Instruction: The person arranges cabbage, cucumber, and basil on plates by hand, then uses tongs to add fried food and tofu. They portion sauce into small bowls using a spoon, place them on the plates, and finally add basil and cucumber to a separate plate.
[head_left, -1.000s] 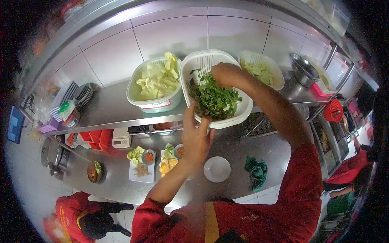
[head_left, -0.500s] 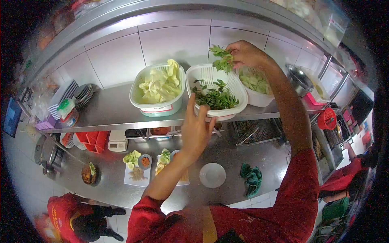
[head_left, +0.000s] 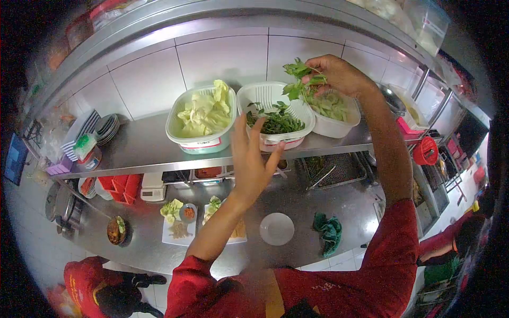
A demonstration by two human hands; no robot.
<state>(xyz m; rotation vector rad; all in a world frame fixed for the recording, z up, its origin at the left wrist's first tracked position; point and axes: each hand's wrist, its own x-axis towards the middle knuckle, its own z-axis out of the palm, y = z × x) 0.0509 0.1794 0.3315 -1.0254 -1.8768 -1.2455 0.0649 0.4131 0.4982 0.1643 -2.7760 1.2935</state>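
On the raised steel shelf, a white basket [head_left: 302, 108] holds dark green leaves [head_left: 278, 123]. In front of its near rim, my left hand [head_left: 254, 164] is raised with its fingers spread and nothing in them. My right hand [head_left: 336, 74] pinches a sprig of leafy herbs [head_left: 301, 79] above the gap between this basket and the tub of sliced pale greens [head_left: 331, 109]. To the left stands another white tub [head_left: 172, 124] with pale cabbage leaves [head_left: 207, 114].
Below the shelf, the steel counter [head_left: 302, 196] bears a round white plate [head_left: 277, 229], a green cloth [head_left: 327, 233], white plates with food [head_left: 179, 228], a scale [head_left: 153, 187] and a wire-mesh tray [head_left: 339, 169]. Co-workers [head_left: 90, 289] stand at lower left and right.
My right hand has moved slightly right with the herb sprig, away from over the leaf basket. My left hand has drawn slightly back from the basket, its fingers wider apart. The view has shifted slightly.
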